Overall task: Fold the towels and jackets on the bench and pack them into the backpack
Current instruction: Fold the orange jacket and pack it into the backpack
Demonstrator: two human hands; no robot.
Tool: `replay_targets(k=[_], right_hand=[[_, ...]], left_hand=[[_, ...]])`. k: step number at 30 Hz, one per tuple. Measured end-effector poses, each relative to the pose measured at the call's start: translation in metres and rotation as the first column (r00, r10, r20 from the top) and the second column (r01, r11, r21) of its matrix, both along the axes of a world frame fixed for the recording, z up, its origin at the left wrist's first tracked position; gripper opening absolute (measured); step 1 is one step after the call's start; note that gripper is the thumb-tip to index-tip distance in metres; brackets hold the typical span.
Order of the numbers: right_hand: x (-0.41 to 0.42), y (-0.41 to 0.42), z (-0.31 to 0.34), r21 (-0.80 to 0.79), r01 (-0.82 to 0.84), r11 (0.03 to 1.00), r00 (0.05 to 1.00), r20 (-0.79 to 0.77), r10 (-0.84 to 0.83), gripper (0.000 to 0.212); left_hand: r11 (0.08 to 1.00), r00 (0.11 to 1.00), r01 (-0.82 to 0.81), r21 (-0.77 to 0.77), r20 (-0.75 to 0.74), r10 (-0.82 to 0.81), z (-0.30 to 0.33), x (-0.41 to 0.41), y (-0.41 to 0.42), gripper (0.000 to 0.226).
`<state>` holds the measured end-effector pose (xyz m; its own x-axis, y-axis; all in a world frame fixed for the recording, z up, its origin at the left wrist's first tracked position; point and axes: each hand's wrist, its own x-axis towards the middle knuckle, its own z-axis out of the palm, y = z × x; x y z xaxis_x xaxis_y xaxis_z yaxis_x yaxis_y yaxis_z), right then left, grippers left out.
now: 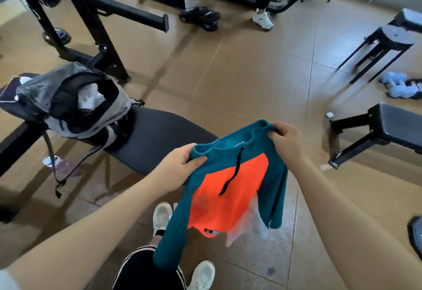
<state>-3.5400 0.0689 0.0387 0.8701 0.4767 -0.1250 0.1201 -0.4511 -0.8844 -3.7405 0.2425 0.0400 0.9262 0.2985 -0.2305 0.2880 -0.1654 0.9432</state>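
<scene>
Gym flooring of brown tiles fills the head view, with a black bench (159, 139) running from the left edge toward centre. On the bench's left end sits a grey backpack (75, 107), its main compartment unzipped and facing up, with pale fabric visible inside. A teal and orange jacket (230, 189) hangs in the air in front of the person, clear of the bench and just right of its near end. The left hand (180, 164) pinches the jacket's top edge at one corner, fingers curled over the fabric. The right hand (285, 143) grips the opposite corner of the same edge in the same way. Both hands are therefore closed on the garment. The held edge runs roughly level between the two hands, and the jacket's long axis drops straight down from it, with a sleeve trailing below toward the person's shoes (182, 244). The bench lies to the left of the grip and slightly beyond it, so the left hand is the nearer one to the padded surface and to the backpack. By this layout the current step is judged to be spreading the jacket for folding; it is not yet folded or packed. Laying it flat calls for a swing to the left, keeping the top edge taut. Further off stand a stool (388, 43), blue dumbbells (395, 84) and a second bench (392, 127).
</scene>
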Motion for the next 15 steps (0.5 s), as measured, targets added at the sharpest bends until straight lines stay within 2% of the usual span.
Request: replay_targets(k=[4,7,10,15], right_hand=[[0.034,0.063,-0.031,-0.209,-0.108,0.972,0.971,0.187,0.148,0.027],[0.058,0.127,-0.073,-0.300,-0.183,0.936,0.950,0.189,0.247,0.020],[0.075,0.204,-0.121,-0.353,-0.254,0.900,0.925,0.182,0.332,0.023],[0.088,0.346,-0.205,-0.454,-0.427,0.782,0.836,0.132,0.533,0.023]], left_hand=[[0.991,0.990,-0.088,0.101,-0.098,0.098,-0.046,0.022,0.034,0.009],[0.975,0.966,-0.180,0.126,-0.166,0.200,-0.089,0.037,0.082,0.009],[0.950,0.933,-0.249,0.189,-0.216,0.288,-0.138,0.048,0.146,0.008],[0.916,0.848,-0.314,0.250,-0.360,0.389,-0.217,0.048,0.255,0.009]])
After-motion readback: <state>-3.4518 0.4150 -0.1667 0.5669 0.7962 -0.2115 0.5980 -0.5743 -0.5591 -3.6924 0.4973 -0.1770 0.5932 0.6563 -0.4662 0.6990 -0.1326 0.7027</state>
